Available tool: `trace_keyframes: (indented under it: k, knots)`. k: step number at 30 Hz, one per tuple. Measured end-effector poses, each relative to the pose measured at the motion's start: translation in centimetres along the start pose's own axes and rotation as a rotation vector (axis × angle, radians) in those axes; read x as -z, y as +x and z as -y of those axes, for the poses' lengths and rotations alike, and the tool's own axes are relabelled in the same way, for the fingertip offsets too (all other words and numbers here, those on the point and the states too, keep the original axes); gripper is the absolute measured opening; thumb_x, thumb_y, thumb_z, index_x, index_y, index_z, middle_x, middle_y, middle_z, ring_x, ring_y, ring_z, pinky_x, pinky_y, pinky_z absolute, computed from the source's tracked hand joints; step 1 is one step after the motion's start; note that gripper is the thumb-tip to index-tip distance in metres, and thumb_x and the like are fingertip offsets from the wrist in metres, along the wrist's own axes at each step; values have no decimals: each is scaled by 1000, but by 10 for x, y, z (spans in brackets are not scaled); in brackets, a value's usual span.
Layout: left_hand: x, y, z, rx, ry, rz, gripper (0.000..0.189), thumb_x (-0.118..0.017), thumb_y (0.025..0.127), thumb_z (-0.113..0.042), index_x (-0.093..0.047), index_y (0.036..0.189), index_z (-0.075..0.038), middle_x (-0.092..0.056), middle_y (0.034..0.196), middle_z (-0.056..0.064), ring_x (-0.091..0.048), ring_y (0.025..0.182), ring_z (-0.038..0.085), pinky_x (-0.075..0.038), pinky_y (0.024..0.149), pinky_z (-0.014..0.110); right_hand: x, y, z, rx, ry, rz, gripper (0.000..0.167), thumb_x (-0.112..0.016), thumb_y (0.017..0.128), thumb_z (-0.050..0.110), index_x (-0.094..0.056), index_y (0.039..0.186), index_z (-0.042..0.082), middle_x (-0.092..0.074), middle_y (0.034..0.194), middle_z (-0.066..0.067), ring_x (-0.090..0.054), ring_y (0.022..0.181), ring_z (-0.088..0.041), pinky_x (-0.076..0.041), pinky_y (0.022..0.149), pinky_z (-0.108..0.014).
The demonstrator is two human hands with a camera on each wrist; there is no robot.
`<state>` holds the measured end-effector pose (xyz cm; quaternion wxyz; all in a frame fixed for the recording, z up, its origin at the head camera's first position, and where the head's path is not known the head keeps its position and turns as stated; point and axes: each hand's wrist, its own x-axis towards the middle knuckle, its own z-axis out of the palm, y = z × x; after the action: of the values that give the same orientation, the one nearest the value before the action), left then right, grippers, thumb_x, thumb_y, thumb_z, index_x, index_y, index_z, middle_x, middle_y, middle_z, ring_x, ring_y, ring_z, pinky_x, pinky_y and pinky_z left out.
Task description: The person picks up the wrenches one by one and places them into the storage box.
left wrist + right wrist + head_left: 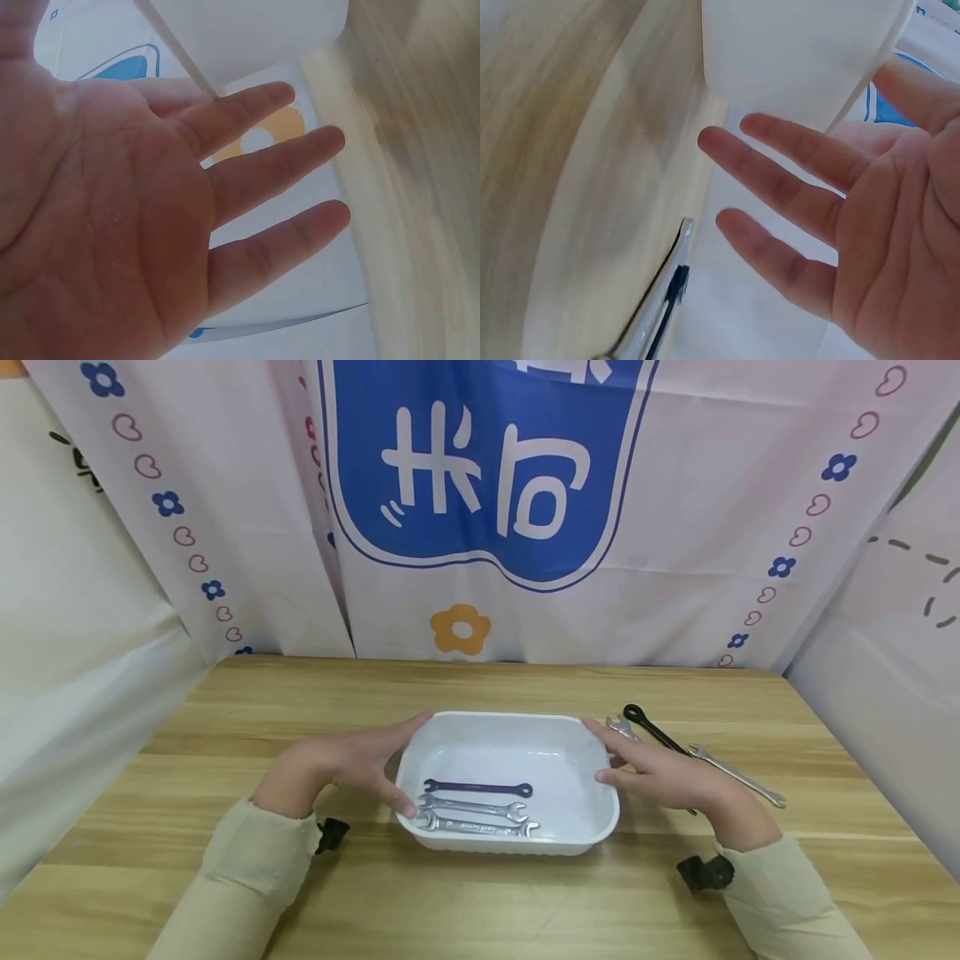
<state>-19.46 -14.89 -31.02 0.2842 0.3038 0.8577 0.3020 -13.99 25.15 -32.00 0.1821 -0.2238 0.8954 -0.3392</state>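
A white rectangular basin (510, 847) is between the two hands. Three wrenches lie along its near left part: a dark combination wrench (477, 788), a silver wrench (471, 807) and a silver open-ended wrench (477, 827). My left hand (358, 764) touches the basin's left end, thumb at the near rim, index finger at the far corner. At the right end, my right hand (660, 775) touches the rim with thumb and index finger. Other fingers of both hands spread straight outside the basin's walls in the wrist views.
Right of the basin lie a black ring wrench (652, 725), a silver wrench (738, 775) and another silver wrench (622, 727), partly hidden by the right hand. All are on a wooden table (495, 910). Printed cloth (555, 618) hangs behind it.
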Motion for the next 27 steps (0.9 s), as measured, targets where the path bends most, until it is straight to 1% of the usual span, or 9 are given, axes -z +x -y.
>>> trace_keyframes:
  k: [3,4,8,10,13,16,20,23,27]
  knots:
    - [0,1,1,15,3,5,125,-90,70,-34,-5,160,-21,-39,153,7,-34,143,30,-25,119,59,5,-3,-3,17,-26,-18,73,-55,101,36,-19,159,11,-40,153,-22,-50,132,-40,-42,105,-62]
    - [0,1,1,10,1,7,124,-90,71,-34,-4,160,-21,-39,153,8,-34,143,31,-25,118,60,7,-5,-4,27,-38,-28,71,-56,101,35,-22,158,10,-46,149,-21,-54,129,-39,-44,104,-61]
    - [2,1,2,-17,-45,18,124,-90,71,-30,-4,160,-20,-39,152,9,-34,142,32,-23,119,61,19,-12,-7,90,-101,-85,61,-57,101,27,-34,153,5,-56,141,-20,-58,124,-39,-47,99,-61]
    - [3,1,3,-36,-62,26,124,-90,71,-28,-4,159,-19,-40,151,10,-34,142,32,-22,119,62,26,-17,-9,109,-156,-115,57,-57,101,23,-38,151,4,-63,131,-18,-60,120,-39,-49,96,-59]
    - [2,1,4,-59,-73,40,123,-90,71,-27,-4,159,-17,-40,150,11,-34,141,33,-22,119,62,36,-27,-14,95,-235,-162,52,-60,99,20,-45,147,4,-66,125,-15,-63,115,-37,-51,93,-57]
    - [1,1,5,-65,-69,41,123,-89,72,-27,-3,159,-17,-39,150,12,-35,140,33,-22,118,62,45,-38,-21,48,-304,-200,49,-63,97,19,-50,143,5,-67,122,-13,-64,112,-37,-52,90,-56]
    - [2,0,4,-50,-52,31,124,-89,73,-28,-1,159,-18,-38,150,12,-36,139,33,-25,118,61,54,-50,-36,34,-392,-250,45,-69,93,16,-57,135,4,-68,115,-12,-65,105,-33,-53,86,-54]
    - [2,0,4,-50,-46,34,124,-89,73,-29,0,159,-18,-38,151,12,-36,138,32,-27,117,60,57,-57,-46,39,-456,-270,43,-73,89,13,-60,129,1,-67,115,-12,-65,100,-30,-54,82,-48]
    - [1,0,5,-39,-44,35,125,-89,73,-30,1,159,-18,-37,151,12,-35,139,33,-26,117,60,60,-65,-58,22,-516,-272,44,-75,87,11,-61,127,2,-65,121,-15,-64,100,-28,-55,79,-43]
